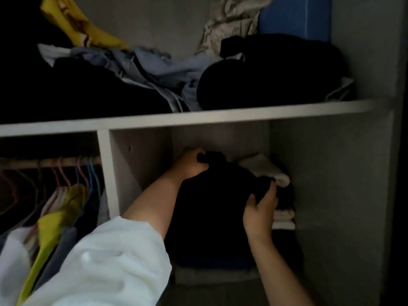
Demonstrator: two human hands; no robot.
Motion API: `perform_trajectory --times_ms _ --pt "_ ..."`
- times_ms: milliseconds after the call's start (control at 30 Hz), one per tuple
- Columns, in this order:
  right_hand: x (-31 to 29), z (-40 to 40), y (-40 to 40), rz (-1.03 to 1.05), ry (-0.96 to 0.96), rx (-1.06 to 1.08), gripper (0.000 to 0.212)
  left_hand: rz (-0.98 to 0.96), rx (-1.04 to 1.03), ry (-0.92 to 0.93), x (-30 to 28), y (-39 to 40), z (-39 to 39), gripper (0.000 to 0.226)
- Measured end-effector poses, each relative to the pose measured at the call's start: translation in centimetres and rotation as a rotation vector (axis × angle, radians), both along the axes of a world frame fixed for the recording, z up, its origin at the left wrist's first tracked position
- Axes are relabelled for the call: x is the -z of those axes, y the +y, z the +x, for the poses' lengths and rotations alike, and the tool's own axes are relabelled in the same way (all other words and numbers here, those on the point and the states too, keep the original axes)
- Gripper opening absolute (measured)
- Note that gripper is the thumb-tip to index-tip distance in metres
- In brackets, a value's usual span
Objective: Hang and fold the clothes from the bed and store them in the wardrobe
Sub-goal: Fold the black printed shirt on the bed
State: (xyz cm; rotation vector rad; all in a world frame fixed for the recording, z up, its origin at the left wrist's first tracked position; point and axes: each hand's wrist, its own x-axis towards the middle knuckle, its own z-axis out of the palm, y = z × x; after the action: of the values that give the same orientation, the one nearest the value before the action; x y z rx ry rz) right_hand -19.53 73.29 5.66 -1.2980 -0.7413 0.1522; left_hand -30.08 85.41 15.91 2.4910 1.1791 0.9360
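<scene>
Black garment (212, 206) gripped by left hand (189, 164), right hand (260, 208).

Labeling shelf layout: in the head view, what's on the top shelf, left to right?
Yellow garment → light blue clothes → black bundle with a blue box behind it. The beige cloth overlaps the bundle, so I left it out.

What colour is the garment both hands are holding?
Black, gripped by both hands; seen in the head view.
</scene>
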Motion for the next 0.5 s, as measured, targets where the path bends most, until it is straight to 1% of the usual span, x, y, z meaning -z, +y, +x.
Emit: perform_trajectory --times_ms 67,100,133,167,233,267,300,367,433,500 --pt "0.4 -0.8 2.5 0.026 0.073 -0.018 0.061 0.123 0.040 0.096 -1.1 3.1 0.6 0.055" --pt "0.8 -1.3 3.8 0.014 0.107 -0.017 0.061 0.187 0.022 0.115 -1.0 4.5 0.8 0.064" --pt "1.5 -1.8 5.0 0.001 0.155 -0.020 0.062 0.245 -0.017 0.127 -0.4 5.6 0.9 0.067" --pt "2.4 -2.5 5.7 -0.022 0.216 -0.029 0.063 0.280 -0.074 0.143 0.9 6.3 0.8 0.065" --pt "4.4 -3.7 6.1 -0.074 0.289 -0.046 0.061 0.280 -0.217 0.181 4.4 5.8 0.6 0.055" --pt "5.4 -3.8 6.1 -0.076 0.317 -0.060 0.060 0.243 -0.301 0.180 6.3 5.0 0.6 0.051" --pt "6.2 -3.8 5.9 -0.061 0.355 -0.084 0.058 0.172 -0.378 0.132 7.9 4.0 0.5 0.048" --pt "6.9 -3.5 5.2 -0.012 0.473 -0.177 0.054 -0.094 -0.475 -0.104 9.9 2.1 0.1 0.049" --pt "6.3 -3.2 4.5 0.024 0.609 -0.295 0.050 -0.379 -0.476 -0.335 10.5 1.0 0.0 0.061" --pt "5.7 -3.1 4.0 0.038 0.669 -0.337 0.051 -0.527 -0.399 -0.430 10.1 1.0 0.3 0.077"
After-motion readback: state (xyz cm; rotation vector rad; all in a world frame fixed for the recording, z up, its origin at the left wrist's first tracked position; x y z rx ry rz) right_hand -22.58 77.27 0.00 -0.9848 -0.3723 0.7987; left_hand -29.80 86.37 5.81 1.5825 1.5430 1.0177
